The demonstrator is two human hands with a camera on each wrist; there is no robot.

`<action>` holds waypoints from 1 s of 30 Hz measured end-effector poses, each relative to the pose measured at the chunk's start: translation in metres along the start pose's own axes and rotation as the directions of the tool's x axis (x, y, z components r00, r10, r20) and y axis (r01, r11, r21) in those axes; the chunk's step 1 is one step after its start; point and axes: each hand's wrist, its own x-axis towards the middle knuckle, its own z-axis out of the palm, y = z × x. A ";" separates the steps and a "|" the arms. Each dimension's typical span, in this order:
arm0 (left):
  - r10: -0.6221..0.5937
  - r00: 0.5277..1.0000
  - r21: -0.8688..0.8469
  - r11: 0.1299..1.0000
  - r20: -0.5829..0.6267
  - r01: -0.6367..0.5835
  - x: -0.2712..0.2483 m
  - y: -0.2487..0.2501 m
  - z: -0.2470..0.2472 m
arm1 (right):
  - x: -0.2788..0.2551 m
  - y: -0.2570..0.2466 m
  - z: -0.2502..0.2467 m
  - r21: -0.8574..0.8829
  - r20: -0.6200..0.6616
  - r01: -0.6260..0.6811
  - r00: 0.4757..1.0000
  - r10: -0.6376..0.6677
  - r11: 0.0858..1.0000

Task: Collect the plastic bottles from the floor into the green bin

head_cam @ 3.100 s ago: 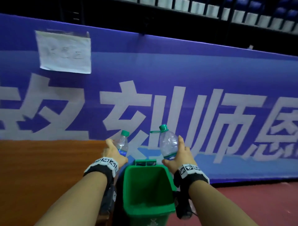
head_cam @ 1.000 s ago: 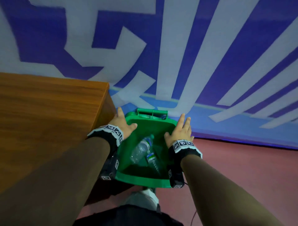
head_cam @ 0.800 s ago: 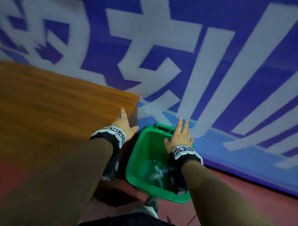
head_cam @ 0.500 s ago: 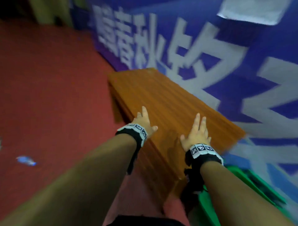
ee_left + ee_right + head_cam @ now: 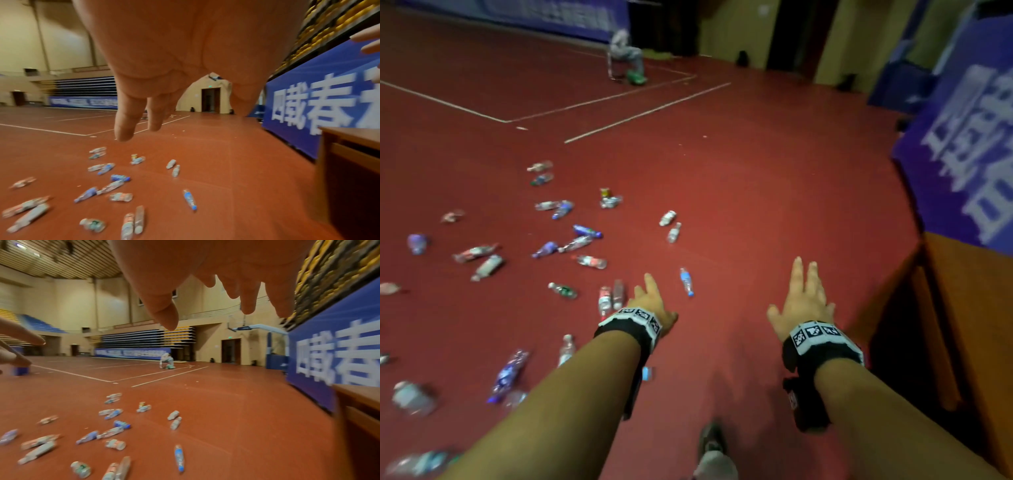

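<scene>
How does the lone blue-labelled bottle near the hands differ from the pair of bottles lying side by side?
The blue-labelled bottle lies alone, apart from the others; the pair of bottles lie side by side. Its label is blue; one of the pair has a reddish label, the other looks plain. All lie flat on the red floor.

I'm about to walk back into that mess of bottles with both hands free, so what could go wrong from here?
1. Bottles lie loose right by your path, like the pair side by side just beyond your left hand; stepping on one could roll your foot.
2. The wooden desk stands close beside your right hand; a wide swing may knock it.
3. The blue-labelled bottle lies apart from the rest and is easily overlooked.
</scene>
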 end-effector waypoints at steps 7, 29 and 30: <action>-0.094 0.992 -0.054 0.995 -0.086 0.090 0.141 -0.010 -0.064 | 0.167 -0.082 0.034 -0.015 0.038 0.161 0.986 -0.160 0.987; -0.234 0.967 -0.122 0.967 -0.099 0.222 0.590 -0.028 -0.250 | 0.612 -0.329 0.085 -0.043 0.085 0.150 0.986 -0.146 0.988; -0.230 0.967 -0.109 0.970 -0.113 0.218 0.616 -0.024 -0.268 | 0.634 -0.347 0.085 -0.029 0.064 0.141 0.988 -0.139 0.990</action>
